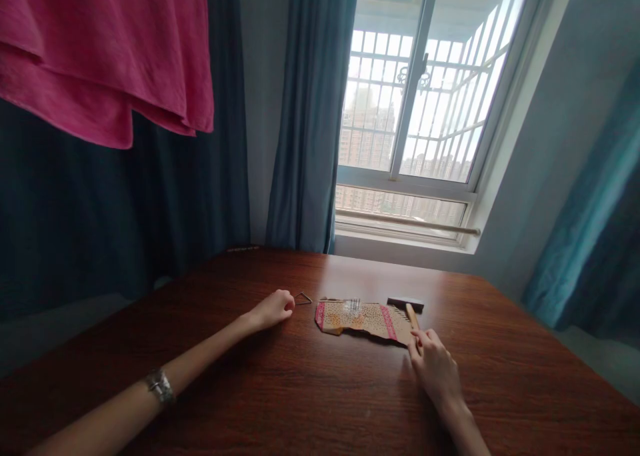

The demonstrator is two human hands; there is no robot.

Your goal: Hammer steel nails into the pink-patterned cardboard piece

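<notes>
– what do i see from here, leftmost first?
– my left hand (pixel 273 309), clenched, contents hidden; loose nails (pixel 307 297), seemingly left to place.
– done?
– upright nails (pixel 355 304) on the cardboard (pixel 333 319), nearer the table's (pixel 325 389) far edge; hammer (pixel 411 311), grasped in my right hand (pixel 435 366).

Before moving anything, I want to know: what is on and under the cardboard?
On the cardboard, several thin nail-like pins stand upright near its far edge, between pink bands. Its underside and the table beneath are hidden; what lies there cannot be seen.
</notes>
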